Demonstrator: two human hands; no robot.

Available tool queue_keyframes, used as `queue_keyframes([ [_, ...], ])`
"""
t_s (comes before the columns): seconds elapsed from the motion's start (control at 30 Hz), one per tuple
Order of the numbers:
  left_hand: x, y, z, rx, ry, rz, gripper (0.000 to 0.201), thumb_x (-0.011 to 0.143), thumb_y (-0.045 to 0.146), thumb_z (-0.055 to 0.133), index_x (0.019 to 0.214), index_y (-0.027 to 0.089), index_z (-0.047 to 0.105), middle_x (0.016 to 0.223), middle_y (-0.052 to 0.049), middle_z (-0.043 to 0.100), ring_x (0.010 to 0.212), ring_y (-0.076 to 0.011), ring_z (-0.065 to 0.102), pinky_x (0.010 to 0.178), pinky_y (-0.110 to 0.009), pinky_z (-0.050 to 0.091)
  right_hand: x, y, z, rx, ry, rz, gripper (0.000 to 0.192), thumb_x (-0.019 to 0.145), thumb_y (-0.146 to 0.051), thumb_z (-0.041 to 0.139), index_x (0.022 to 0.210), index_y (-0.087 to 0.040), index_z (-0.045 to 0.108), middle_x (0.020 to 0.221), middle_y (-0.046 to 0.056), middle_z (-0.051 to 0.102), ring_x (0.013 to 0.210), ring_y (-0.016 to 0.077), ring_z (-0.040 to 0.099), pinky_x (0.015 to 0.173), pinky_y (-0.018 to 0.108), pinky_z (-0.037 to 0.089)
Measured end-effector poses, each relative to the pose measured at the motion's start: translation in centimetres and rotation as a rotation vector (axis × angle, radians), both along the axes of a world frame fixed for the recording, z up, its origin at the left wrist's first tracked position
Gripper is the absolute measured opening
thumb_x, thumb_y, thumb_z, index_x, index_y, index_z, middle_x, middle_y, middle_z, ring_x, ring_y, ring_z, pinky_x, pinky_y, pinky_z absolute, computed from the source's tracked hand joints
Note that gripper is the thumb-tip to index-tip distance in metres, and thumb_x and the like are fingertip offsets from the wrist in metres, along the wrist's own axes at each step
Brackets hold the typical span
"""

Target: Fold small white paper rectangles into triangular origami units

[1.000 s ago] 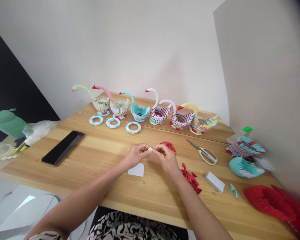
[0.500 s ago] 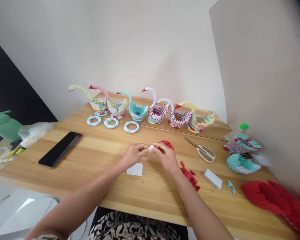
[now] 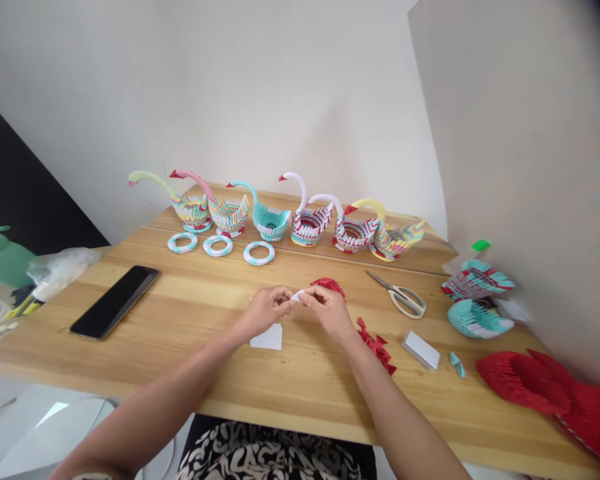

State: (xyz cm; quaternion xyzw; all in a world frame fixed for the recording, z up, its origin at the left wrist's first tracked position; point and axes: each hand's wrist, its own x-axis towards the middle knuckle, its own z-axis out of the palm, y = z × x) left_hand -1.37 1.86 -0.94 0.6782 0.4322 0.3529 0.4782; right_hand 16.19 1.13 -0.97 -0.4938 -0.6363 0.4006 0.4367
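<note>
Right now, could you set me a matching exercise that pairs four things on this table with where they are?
Things:
1. phone
2. scissors
3. white paper piece
4. three rings

Places:
A. pinched between both hands
B. flat on the table's left part
C. in front of the paper swans
D. right of the hands, before the right-hand swans

Pairs: 1-B, 2-D, 3-A, 4-C. The left hand and right hand meet over the table.
</note>
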Motion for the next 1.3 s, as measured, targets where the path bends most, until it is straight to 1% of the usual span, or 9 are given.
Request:
queue_keyframes([
  [0.1,-0.1,0.0,0.3,-0.054,-0.057,-0.028,0.023,0.078,0.037,0.057,0.071,0.015,0.057,0.061,0.002,0.056,0.053,-0.0086,0.045,0.051,-0.020,0.032,0.0,0.0,0.1,0.008,0.004,0.008,0.019,0.080,-0.035,0.060,0.075,-0.019,0.069,0.075,0.001,0.066,0.070,0.0153,0.057,0.067,0.026,0.042],
  [0.3,-0.1,-0.1,0.7,-0.084,-0.078,-0.034,0.025,0.076,0.038,0.058,0.070,0.014,0.055,0.059,0.003,0.054,0.052,-0.0076,0.044,0.051,-0.019,0.032,0.0,-0.1,0.3,0.034,-0.043,0.011,0.020,0.081,-0.034,0.058,0.077,-0.017,0.068,0.074,0.001,0.065,0.068,0.0148,0.055,0.064,0.025,0.040],
  [0.5,-0.1,0.0,0.6,-0.054,-0.069,-0.034,0.024,0.076,0.037,0.059,0.070,0.014,0.056,0.059,0.002,0.055,0.053,-0.0079,0.045,0.052,-0.019,0.034,-0.1,-0.4,0.6,0.083,-0.089,0.012,0.018,0.083,-0.032,0.056,0.078,-0.017,0.067,0.076,0.001,0.064,0.068,0.0142,0.054,0.062,0.025,0.039],
  [0.7,-0.1,-0.1,0.9,0.004,-0.022,-0.031,0.025,0.081,0.036,0.053,0.073,0.013,0.059,0.062,0.001,0.057,0.058,-0.0094,0.049,0.055,-0.020,0.037,-0.2,-0.5,0.5,0.151,-0.130,0.020,0.018,0.085,-0.029,0.054,0.078,-0.019,0.067,0.077,0.001,0.064,0.071,0.0151,0.055,0.066,0.026,0.039],
  [0.9,-0.4,-0.3,1.4,0.042,-0.009,-0.016,0.023,0.081,0.030,0.052,0.066,0.014,0.057,0.062,0.001,0.057,0.060,-0.0100,0.050,0.060,-0.021,0.039,-0.3,-0.4,0.2,0.115,-0.113,0.020,0.018,0.083,-0.032,0.057,0.077,-0.018,0.066,0.076,0.002,0.065,0.070,0.0153,0.055,0.064,0.026,0.040],
  [1.0,-0.4,-0.3,1.3,0.069,0.020,-0.003,0.021,0.080,0.028,0.052,0.066,0.014,0.058,0.064,0.001,0.060,0.062,-0.0109,0.052,0.061,-0.021,0.039,-0.3,-0.4,0.1,0.072,-0.079,0.028,0.020,0.083,-0.035,0.058,0.077,-0.018,0.066,0.074,0.001,0.064,0.068,0.0148,0.054,0.062,0.025,0.039],
  [1.13,-0.3,-0.3,1.0,0.109,0.050,0.004,0.024,0.082,0.030,0.052,0.065,0.014,0.059,0.063,0.000,0.060,0.061,-0.0107,0.052,0.059,-0.021,0.038,-0.3,-0.4,0.0,0.041,-0.057,0.026,0.021,0.082,-0.036,0.058,0.074,-0.018,0.065,0.069,0.000,0.062,0.064,0.0138,0.052,0.060,0.024,0.037],
  [1.2,-0.3,-0.3,1.1,0.082,0.038,-0.010,0.025,0.082,0.031,0.052,0.067,0.014,0.060,0.062,0.001,0.059,0.059,-0.0102,0.050,0.057,-0.020,0.037,-0.3,-0.4,0.0,0.043,-0.038,0.014,0.022,0.082,-0.036,0.058,0.072,-0.018,0.064,0.068,-0.001,0.061,0.063,0.0133,0.051,0.059,0.024,0.036],
  [1.3,-0.4,-0.3,1.3,0.014,-0.004,-0.060,0.022,0.081,0.032,0.054,0.076,0.013,0.063,0.064,0.000,0.060,0.058,-0.0101,0.050,0.056,-0.021,0.037,-0.2,-0.3,0.0,0.044,0.017,-0.027,0.024,0.083,-0.037,0.058,0.069,-0.018,0.061,0.065,-0.001,0.059,0.062,0.0131,0.050,0.059,0.024,0.037],
])
